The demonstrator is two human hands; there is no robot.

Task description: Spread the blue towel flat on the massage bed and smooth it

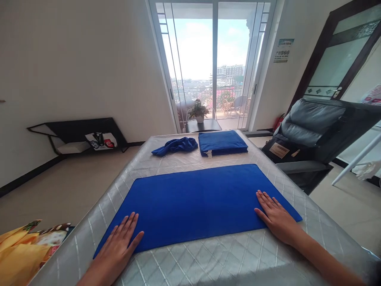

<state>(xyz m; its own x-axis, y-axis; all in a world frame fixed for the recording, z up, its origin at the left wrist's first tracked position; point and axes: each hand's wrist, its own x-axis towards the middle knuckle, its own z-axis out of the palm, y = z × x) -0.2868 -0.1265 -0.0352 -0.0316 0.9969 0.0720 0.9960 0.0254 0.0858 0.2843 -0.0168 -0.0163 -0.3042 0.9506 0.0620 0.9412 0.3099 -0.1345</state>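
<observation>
Head view: folded stack (pixel 222 143) and crumpled cloth (pixel 175 145) beyond towel (pixel 196 202).

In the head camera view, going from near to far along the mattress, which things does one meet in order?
Left hand and right hand flat on the spread blue towel → neatly folded blue towel stack with crumpled blue cloth beside it → small potted plant on a dark stand.

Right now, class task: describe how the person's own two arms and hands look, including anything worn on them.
Both forearms are bare, with no sleeves in view. The left hand and right hand wear no gloves, rings, watch or bracelet that can be seen. Fingernails look short and unpainted.
</observation>
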